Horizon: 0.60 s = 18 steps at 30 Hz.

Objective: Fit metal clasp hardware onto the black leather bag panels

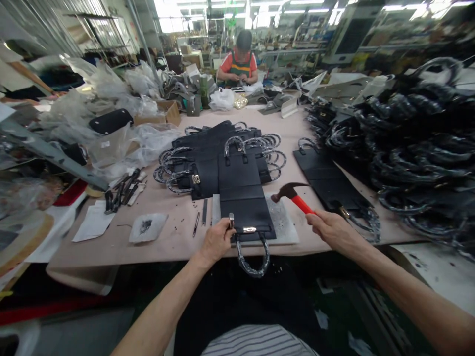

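A black bag panel (243,185) with plastic-wrapped handles lies lengthwise in front of me, its near end on a pale slab (285,225). Near its lower edge sits a shiny metal clasp plate (249,230), and the near handle (254,269) hangs over the table edge. My left hand (217,241) is closed around a short metal punch (231,220), held upright at the panel's left edge beside the clasp plate. In my right hand (328,226) is a claw hammer (293,194) with an orange-red handle, raised to the right of the panel, its head apart from the punch.
Behind the panel is a pile of similar black panels (200,160); another panel (330,178) lies right, beside a tall heap of wrapped handles (419,148). Pliers and other tools (124,190) and a packet of small dark parts (147,227) are left. A person (239,64) works opposite.
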### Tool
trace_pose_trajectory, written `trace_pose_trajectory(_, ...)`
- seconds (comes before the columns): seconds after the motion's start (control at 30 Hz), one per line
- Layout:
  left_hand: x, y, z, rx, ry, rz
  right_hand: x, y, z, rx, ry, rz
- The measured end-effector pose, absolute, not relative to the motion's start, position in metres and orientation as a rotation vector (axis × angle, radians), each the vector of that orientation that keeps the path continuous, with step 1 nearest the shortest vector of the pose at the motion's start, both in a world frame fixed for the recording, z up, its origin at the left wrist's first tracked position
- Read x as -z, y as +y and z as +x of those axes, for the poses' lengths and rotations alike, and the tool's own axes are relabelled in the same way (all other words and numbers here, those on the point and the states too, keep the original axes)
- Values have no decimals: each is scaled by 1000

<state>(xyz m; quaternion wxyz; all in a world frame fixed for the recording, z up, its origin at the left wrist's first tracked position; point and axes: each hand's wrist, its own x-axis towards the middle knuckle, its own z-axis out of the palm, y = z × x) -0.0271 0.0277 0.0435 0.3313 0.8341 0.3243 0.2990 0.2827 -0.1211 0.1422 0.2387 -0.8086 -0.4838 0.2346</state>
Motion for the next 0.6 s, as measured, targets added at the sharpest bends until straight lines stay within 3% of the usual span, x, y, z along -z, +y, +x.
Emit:
trace_pose_trajectory(0.13, -46, 29, -27, -793, 848, 2186, -80, -142, 321, -710, -989, -2455)
trace_pose_trajectory(0.27, -50, 29, -26, -791, 860, 2216, -56, -142, 328, -419, -1026, -2574)
trace_pose_trajectory(0.4, -53, 29, -26, -754, 873, 2236, -57, -117, 299, 55, -1487, -2214)
trace_pose_trajectory(0.6, -51, 31, -25, -773, 861, 2204, -47, -81, 221, -164, -1885, -1740)
